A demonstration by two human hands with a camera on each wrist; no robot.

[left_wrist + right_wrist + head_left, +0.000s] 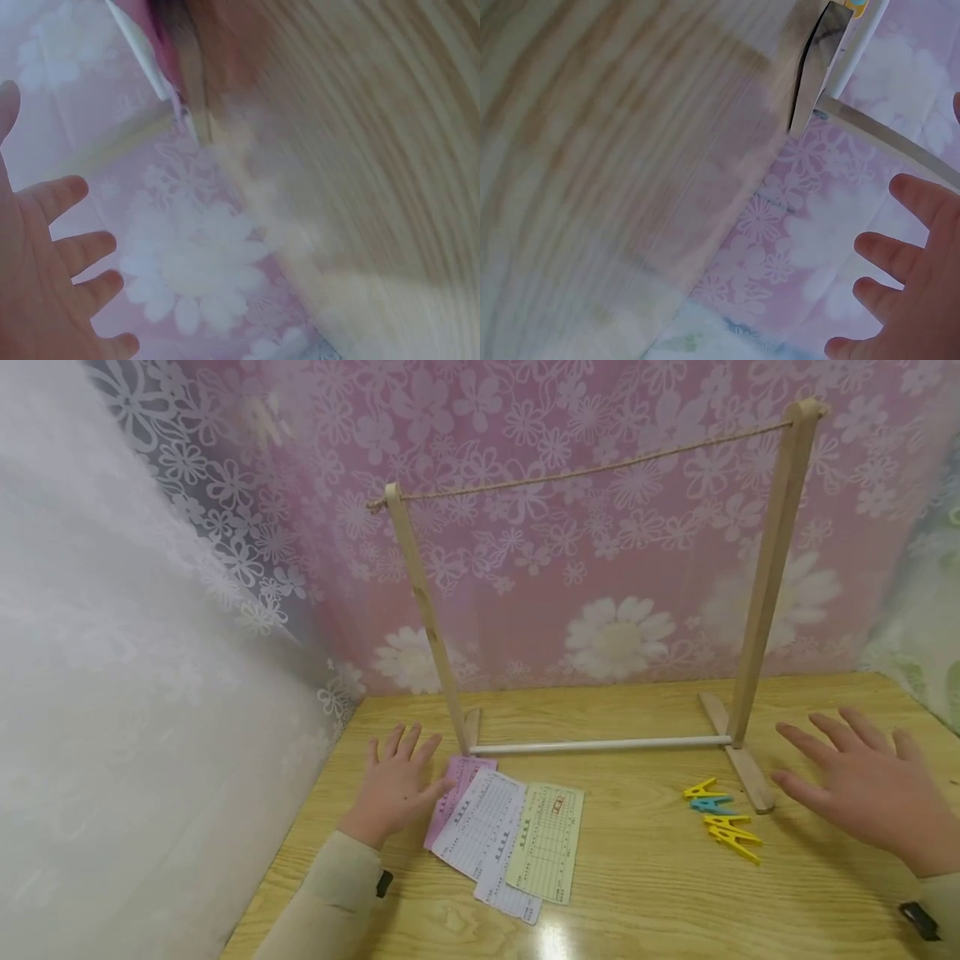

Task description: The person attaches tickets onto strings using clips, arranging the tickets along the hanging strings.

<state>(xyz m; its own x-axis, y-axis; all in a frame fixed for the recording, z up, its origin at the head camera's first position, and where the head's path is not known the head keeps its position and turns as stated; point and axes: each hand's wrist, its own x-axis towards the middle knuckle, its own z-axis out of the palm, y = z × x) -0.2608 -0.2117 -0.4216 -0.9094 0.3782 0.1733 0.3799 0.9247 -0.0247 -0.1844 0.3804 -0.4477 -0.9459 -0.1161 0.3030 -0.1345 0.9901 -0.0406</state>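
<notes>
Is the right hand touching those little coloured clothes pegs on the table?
Apart. In the head view the right hand hovers with fingers spread, and bare table shows between it and the pegs.

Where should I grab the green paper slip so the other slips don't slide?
Pinch the green slip at its bare right edge, coming from the right. It lies flat on the table, on top of the white slips to its left, so the right side is free. The left hand rests by the pink slip.

Wooden table (pixel 645 893): rack (pixel 600 610), cards (pixel 506 835), clips (pixel 722 818)
</notes>
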